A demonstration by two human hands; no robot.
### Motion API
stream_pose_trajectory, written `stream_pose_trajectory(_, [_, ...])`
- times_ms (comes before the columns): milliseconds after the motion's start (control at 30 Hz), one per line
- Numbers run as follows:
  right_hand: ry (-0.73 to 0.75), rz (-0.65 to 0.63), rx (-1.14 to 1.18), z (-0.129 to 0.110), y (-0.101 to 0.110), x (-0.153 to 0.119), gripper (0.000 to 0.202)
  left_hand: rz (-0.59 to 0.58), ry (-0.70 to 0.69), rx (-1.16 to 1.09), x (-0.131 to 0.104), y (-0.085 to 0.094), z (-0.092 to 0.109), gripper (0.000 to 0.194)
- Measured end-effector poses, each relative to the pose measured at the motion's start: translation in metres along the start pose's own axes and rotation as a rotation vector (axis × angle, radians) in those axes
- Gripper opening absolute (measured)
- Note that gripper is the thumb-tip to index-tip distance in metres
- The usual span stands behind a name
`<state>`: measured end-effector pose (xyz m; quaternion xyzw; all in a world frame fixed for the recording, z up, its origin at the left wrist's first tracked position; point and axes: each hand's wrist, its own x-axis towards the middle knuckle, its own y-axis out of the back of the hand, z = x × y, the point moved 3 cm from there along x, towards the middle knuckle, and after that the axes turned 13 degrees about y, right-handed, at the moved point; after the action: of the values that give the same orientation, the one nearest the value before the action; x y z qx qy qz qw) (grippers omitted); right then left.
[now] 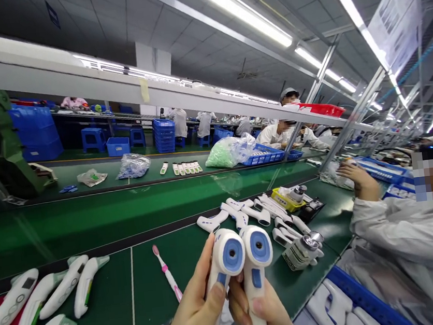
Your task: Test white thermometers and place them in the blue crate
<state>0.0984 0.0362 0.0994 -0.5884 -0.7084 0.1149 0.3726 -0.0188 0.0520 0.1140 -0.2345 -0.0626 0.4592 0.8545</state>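
Note:
Two white thermometer guns with blue rings round their lenses are held upright side by side above the green table, their heads touching or nearly so. My left hand (196, 308) is closed round the handle of the left thermometer (229, 253). Closed on the handle of the right thermometer (257, 246) is my right hand (270, 307). Behind them lie more white thermometer housings (211, 220). A pink and white toothbrush (167, 273) rests on the table to the left of my left hand.
Several white devices (50, 299) lie at the left. A labelled bottle (299, 254) and a yellow tray (287, 200) stand at the right. Below is a blue crate (367, 302) of housings. A co-worker's sleeve (404, 230) is at the right. Beyond runs a green conveyor (89, 213).

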Motion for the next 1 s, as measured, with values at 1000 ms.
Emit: stream_pose_trajectory(1000, [-0.144, -0.128, 0.43, -0.007, -0.006, 0.001, 0.039, 0.033, 0.25, -0.317, 0.005, 0.004, 0.005, 0.058])
